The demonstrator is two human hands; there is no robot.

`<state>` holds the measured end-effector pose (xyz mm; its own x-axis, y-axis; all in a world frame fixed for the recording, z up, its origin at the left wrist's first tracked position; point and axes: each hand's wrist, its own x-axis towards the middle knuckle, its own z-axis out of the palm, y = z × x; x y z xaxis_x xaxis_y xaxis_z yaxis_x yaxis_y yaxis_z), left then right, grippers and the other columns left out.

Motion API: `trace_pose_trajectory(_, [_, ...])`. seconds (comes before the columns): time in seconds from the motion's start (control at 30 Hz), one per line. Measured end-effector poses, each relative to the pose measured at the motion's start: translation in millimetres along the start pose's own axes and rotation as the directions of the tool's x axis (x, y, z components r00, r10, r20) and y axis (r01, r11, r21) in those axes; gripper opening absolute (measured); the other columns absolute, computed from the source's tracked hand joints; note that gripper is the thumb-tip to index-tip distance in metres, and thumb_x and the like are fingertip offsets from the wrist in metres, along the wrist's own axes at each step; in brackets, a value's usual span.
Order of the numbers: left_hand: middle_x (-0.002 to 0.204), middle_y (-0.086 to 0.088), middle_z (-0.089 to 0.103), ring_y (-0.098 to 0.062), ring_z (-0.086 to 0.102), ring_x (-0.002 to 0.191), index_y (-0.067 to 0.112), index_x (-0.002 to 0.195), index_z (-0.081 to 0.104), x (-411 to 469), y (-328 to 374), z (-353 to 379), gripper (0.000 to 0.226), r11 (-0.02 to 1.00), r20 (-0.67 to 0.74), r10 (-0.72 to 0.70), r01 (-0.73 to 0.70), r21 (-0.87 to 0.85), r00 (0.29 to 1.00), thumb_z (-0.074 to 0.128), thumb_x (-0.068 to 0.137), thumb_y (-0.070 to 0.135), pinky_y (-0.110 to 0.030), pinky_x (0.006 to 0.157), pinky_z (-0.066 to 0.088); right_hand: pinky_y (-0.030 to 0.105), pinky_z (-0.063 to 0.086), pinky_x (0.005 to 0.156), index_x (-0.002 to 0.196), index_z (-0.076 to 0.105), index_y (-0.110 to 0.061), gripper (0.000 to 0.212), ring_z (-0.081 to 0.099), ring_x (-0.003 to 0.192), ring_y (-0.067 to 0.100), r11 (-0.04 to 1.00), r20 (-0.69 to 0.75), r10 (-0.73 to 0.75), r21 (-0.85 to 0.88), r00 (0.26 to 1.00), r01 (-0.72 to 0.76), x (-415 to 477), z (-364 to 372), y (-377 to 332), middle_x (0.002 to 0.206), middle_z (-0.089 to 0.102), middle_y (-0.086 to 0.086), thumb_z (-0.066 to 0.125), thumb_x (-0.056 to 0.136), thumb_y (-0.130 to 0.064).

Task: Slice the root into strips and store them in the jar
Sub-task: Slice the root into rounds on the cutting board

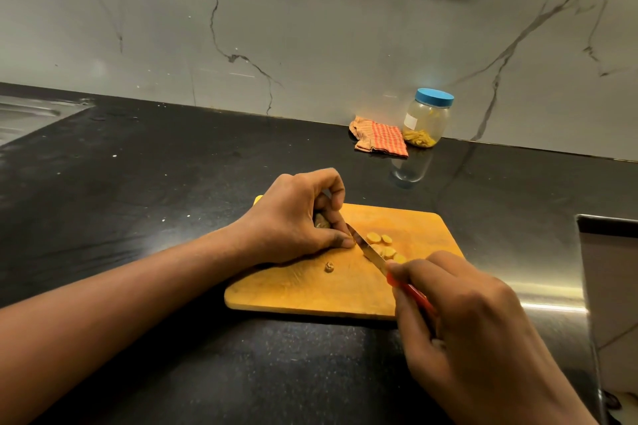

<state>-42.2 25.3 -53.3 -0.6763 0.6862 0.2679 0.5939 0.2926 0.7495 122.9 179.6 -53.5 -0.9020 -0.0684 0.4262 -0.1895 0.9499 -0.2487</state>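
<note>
The root lies at the left end of the cutting board, almost wholly covered by the left hand. Only a brown stub shows under the palm. Its long axis seems to run across the board from left to right, so the cut end faces the knife. The left fingers are curled tightly down over the root and pin it to the board, with the thumb tip just beside the blade. The right hand is off the board's near right corner. Its fingers are wrapped closed round the red handle, and the blade angles up and left across the root's end, touching or nearly touching the left fingertips. Round yellow slices lie on the board just right of the blade, and a small trimmed bit lies nearer the front edge. The jar, with its blue lid on, stands well beyond the board's far right corner, so the right hand is probably the better placed to reach it.
</note>
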Motion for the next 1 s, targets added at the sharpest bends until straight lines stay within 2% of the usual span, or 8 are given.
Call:
trace_pose_trajectory(0.17, [0.077,0.001,0.075,-0.003,0.072,0.073,0.013,0.090,0.054,0.8,2.5,-0.3,0.037,1.000,0.003,-0.014,0.014,-0.020,1.000,0.086,0.072,0.009,-0.013,0.062,0.051,0.000,0.033,0.055,0.097,0.072,-0.014,0.029,0.047,0.054,0.001,1.000,0.012,0.002,-0.031,1.000,-0.002,-1.2,2.4,0.8,0.074,0.059,-0.007,0.080,0.070,-0.009])
trace_pose_trajectory(0.3, [0.076,-0.001,0.074,-0.003,0.072,0.072,0.013,0.088,0.054,1.0,2.4,-0.2,0.036,1.000,-0.004,-0.013,0.013,-0.008,1.000,0.086,0.071,0.010,-0.013,0.062,0.052,-0.004,0.027,0.057,0.093,0.072,-0.012,0.031,0.038,0.052,-0.001,0.998,0.004,-0.018,-0.056,1.000,0.019,-1.0,5.1,-0.7,0.071,0.056,-0.006,0.083,0.064,-0.007])
trace_pose_trajectory(0.37, [0.076,-0.001,0.074,-0.003,0.072,0.072,0.014,0.086,0.055,1.3,2.4,0.1,0.035,1.000,-0.010,-0.014,0.014,-0.004,1.000,0.086,0.071,0.009,-0.012,0.062,0.051,-0.001,0.027,0.056,0.091,0.071,-0.011,0.030,0.034,0.052,-0.001,0.998,0.008,-0.017,-0.065,1.000,0.017,0.3,7.0,-1.6,0.070,0.054,-0.005,0.083,0.064,-0.007])
trace_pose_trajectory(0.43, [0.076,0.000,0.074,-0.003,0.072,0.072,0.015,0.085,0.055,1.0,2.6,0.7,0.034,1.000,-0.014,-0.013,0.013,0.004,1.000,0.086,0.071,0.009,-0.012,0.063,0.052,0.003,0.027,0.052,0.090,0.069,-0.013,0.029,0.039,0.050,0.003,0.997,0.035,-0.006,-0.072,0.999,0.008,1.7,9.3,-2.3,0.072,0.053,-0.003,0.081,0.065,-0.006])
trace_pose_trajectory(0.53, [0.076,0.001,0.073,-0.002,0.071,0.073,0.016,0.085,0.056,0.7,2.4,0.9,0.033,1.000,-0.015,-0.010,0.011,0.019,1.000,0.085,0.072,0.010,-0.012,0.064,0.052,0.009,0.034,0.046,0.089,0.068,-0.014,0.027,0.047,0.048,0.008,0.997,0.078,0.005,-0.076,0.997,0.001,6.0,10.1,-4.0,0.072,0.054,-0.003,0.081,0.066,-0.007])
trace_pose_trajectory(0.63, [0.076,0.002,0.073,-0.001,0.071,0.074,0.017,0.085,0.056,0.9,1.7,1.0,0.032,0.999,-0.011,0.000,0.000,0.036,1.000,0.085,0.073,0.011,-0.012,0.064,0.052,0.004,0.025,0.047,0.084,0.068,-0.014,0.025,0.044,0.047,0.005,0.996,0.087,0.010,-0.086,0.996,-0.002,11.8,10.9,-5.1,0.070,0.053,-0.004,0.082,0.065,-0.007])
trace_pose_trajectory(0.83, [0.078,0.007,0.073,-0.002,0.070,0.075,0.020,0.087,0.056,-0.4,0.3,2.9,0.032,0.995,-0.014,0.040,-0.039,0.094,0.999,0.085,0.074,0.014,-0.015,0.066,0.054,0.003,0.022,0.048,0.084,0.067,-0.015,0.023,0.042,0.048,0.005,0.997,0.089,0.011,-0.081,0.996,-0.004,12.0,14.8,-3.4,0.070,0.049,-0.007,0.080,0.067,-0.006])
trace_pose_trajectory(1.0, [0.083,0.007,0.072,-0.004,0.070,0.080,0.020,0.093,0.059,-0.4,-0.3,-0.5,0.029,0.995,0.038,0.054,-0.057,0.081,0.998,0.083,0.076,0.016,-0.020,0.073,0.058,0.004,0.032,0.050,0.093,0.071,-0.016,0.029,0.050,0.052,0.005,0.998,0.054,-0.051,-0.034,0.997,0.053,0.5,5.2,4.7,0.073,0.057,-0.006,0.078,0.067,-0.007])
